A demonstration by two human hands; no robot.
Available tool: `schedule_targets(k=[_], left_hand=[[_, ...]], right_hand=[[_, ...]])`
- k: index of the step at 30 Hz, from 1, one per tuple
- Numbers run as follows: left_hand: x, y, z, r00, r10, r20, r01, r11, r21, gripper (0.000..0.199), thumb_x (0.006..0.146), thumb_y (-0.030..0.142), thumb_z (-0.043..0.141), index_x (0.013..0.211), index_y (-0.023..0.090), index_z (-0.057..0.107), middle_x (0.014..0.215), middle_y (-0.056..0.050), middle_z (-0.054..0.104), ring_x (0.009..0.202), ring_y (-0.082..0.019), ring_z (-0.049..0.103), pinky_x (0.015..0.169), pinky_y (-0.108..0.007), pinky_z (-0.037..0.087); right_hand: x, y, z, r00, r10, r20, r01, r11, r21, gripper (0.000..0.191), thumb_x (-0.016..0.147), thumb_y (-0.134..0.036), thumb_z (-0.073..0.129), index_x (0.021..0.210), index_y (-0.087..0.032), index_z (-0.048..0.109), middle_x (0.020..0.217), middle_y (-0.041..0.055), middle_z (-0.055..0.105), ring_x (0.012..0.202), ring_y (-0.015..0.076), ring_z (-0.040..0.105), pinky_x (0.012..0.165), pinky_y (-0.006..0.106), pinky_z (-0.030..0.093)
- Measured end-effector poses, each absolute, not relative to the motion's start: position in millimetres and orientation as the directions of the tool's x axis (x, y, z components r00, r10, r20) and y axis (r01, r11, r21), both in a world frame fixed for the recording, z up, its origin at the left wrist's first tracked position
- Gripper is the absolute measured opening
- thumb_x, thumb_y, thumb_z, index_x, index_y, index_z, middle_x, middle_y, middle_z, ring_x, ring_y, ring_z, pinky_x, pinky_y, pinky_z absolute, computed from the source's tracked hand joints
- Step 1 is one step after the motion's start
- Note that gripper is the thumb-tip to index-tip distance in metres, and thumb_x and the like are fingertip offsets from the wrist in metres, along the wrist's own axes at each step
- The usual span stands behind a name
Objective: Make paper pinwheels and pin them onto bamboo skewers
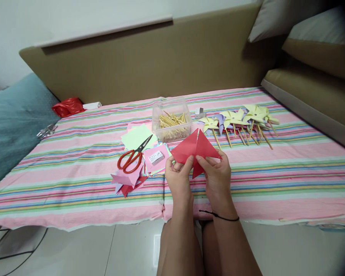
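Note:
Both hands hold a red sheet of paper (186,147) up above the striped cloth. It has a slit running in from its top corner, and its left and right corners point outward. My left hand (179,170) grips the lower left side, thumb on top and fingers behind. On the lower right side, my right hand (217,168) pinches the paper the same way. Left of the hands lie scissors with red handles (134,155), partly over a stack of coloured square sheets (163,153). A small white box with a label (156,157) rests on that stack.
A clear plastic box (172,134) with many thin wooden sticks stands behind the paper. Several finished paper pinwheels (232,117) lie at the right, near a small grey box (199,113). Folded paper pieces (128,178) lie front left. A red plastic bag (68,107) is far left.

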State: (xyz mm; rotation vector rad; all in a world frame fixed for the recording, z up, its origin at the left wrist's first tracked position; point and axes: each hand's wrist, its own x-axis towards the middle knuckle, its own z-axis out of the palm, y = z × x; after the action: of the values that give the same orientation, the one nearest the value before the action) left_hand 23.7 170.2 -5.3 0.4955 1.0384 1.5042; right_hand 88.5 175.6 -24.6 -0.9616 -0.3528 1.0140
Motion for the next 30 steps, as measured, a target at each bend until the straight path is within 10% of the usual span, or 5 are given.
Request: schedule_targets(k=[19, 30], left_hand=[[21.5, 175.6, -7.7, -0.324, 0.927, -0.191, -0.516, -0.003, 0.857, 0.055, 0.057, 0.018, 0.081, 0.1, 0.018, 0.047, 0.077, -0.003, 0.072, 0.063, -0.013, 0.067, 0.067, -0.025, 0.052], [-4.7, 171.4, -12.8, 0.007, 0.982, -0.19, -0.116, 0.189, 0.975, 0.059, 0.06, 0.023, 0.078, 0.105, 0.023, 0.04, 0.06, 0.002, 0.066, 0.048, -0.016, 0.06, 0.047, -0.025, 0.047]], right_hand=[[101.7, 170.4, -19.6, 0.459, 0.872, -0.171, -0.492, 0.089, -0.866, 0.075, 0.051, -0.029, 0.086, 0.112, -0.022, 0.042, 0.07, -0.0022, 0.072, 0.062, 0.0164, 0.069, 0.064, 0.031, 0.057], [138.0, 152.8, -25.7, 0.213, 0.965, -0.153, -0.202, -0.11, -0.973, 0.088, 0.056, -0.031, 0.085, 0.132, -0.022, 0.04, 0.07, 0.0004, 0.072, 0.059, 0.0199, 0.067, 0.051, 0.028, 0.054]])
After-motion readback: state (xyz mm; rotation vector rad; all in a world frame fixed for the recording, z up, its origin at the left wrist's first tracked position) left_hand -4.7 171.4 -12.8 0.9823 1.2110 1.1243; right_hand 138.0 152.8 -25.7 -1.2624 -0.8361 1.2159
